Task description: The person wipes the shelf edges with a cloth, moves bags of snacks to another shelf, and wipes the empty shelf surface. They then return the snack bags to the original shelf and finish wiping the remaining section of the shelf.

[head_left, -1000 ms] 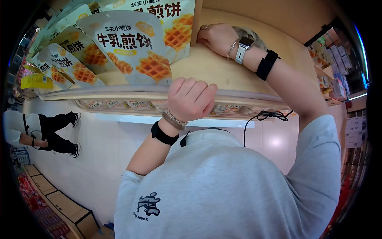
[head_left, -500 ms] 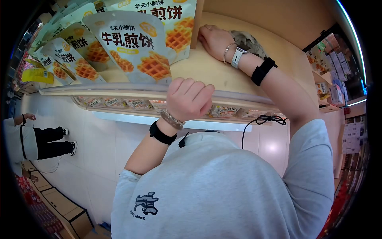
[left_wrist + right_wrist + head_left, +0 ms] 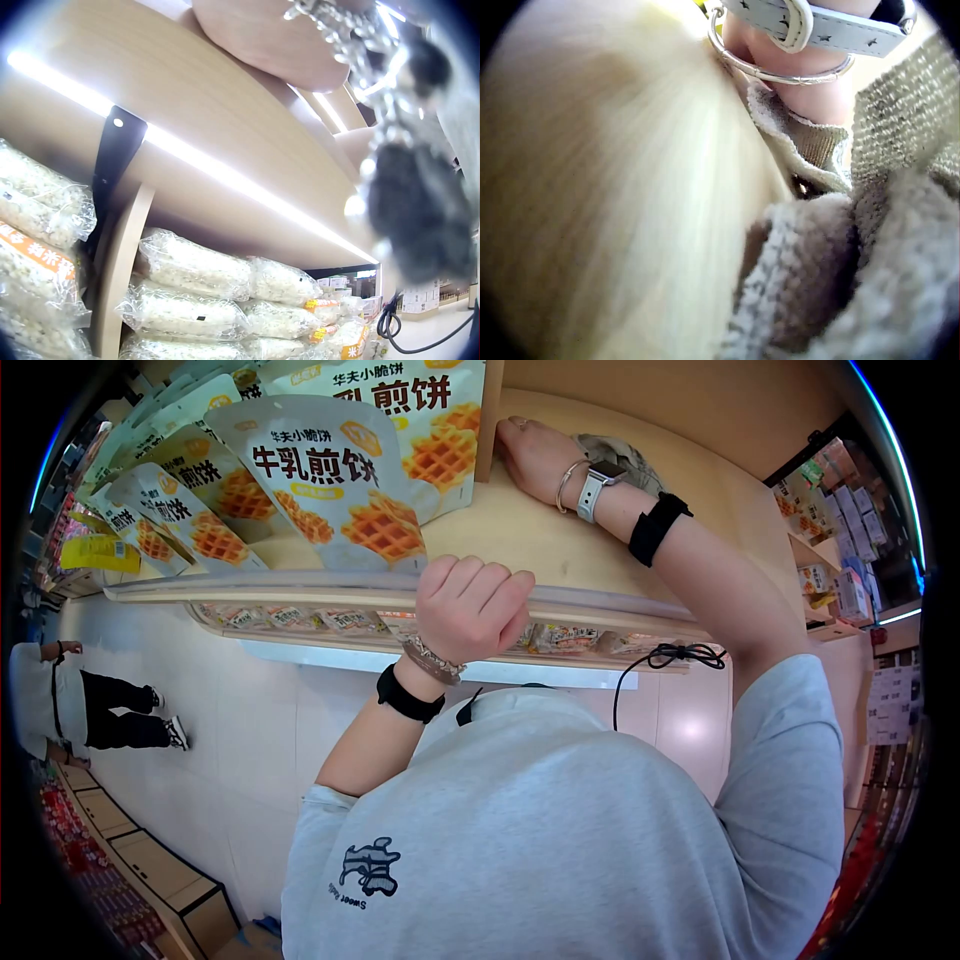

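Note:
My left hand (image 3: 472, 605) grips the front edge of a pale wooden shelf (image 3: 560, 550), with its fingers curled over the clear rail (image 3: 620, 600). Deeper on that shelf, my right hand (image 3: 540, 460) lies beside an upright wooden divider (image 3: 490, 420). It holds a bunched grey-beige cloth (image 3: 622, 458) against the board, and the loose end sticks out behind the wrist. Close up in the right wrist view, the towel-like cloth (image 3: 795, 270) runs along the wood up under the hand; the fingertips are hidden there.
Left of the divider stand several waffle-snack pouches (image 3: 330, 490), the front one right by the rail. A lower shelf carries clear bags of pale puffed snacks (image 3: 195, 266). A looped black cable (image 3: 685, 655) hangs under the edge. Another person (image 3: 90, 700) stands in the aisle at left.
My right wrist has shifted slightly left and turned a little, the hand staying by the divider. My left hand keeps its place at the edge. The other person has changed stance.

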`<state>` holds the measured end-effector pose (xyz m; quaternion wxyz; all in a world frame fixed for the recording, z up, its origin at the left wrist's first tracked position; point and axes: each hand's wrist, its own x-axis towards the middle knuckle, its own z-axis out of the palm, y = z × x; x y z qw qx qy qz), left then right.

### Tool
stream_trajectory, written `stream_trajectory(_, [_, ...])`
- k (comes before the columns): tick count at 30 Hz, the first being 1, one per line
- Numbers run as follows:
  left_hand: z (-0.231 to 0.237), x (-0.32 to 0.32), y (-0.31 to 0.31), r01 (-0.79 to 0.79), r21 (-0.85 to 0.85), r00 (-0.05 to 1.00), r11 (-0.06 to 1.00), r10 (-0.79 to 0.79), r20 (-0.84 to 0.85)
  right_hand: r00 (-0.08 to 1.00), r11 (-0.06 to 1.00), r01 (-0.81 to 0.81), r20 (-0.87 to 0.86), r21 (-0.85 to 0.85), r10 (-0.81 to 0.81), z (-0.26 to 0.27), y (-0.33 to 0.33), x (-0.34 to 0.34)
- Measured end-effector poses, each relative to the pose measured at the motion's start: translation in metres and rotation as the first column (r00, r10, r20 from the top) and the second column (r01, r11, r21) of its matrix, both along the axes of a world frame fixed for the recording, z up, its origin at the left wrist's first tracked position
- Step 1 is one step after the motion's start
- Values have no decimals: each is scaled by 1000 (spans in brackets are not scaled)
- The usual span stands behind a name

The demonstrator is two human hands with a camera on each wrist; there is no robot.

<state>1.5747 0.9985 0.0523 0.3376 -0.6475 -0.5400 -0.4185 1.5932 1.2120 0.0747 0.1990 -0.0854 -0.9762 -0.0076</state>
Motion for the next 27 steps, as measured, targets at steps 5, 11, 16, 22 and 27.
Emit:
stream_trajectory(5, [-1, 0, 0, 2, 5, 1000, 1000, -2, -3, 992, 994, 98, 91, -53, -93, 5, -1, -7])
stream_trajectory(11, [1, 1, 0, 0, -4, 1000, 1000, 0, 3, 992, 990, 108, 70, -89, -101, 7, -2, -9])
stream_trajectory(16, [-3, -1, -1, -30, -31, 999, 999, 29, -17, 983, 981, 185, 35, -66, -183, 9, -6, -10])
stream_trajectory(22, [0, 0, 0, -8, -16, 1000, 1000, 7, -7, 969, 950, 184, -118, -251, -219, 16, 28, 3])
stream_trajectory(27, [-1, 0, 1, -16, -15, 1000, 1000, 16, -12, 986, 963, 163, 56, -213, -155, 26, 9, 9])
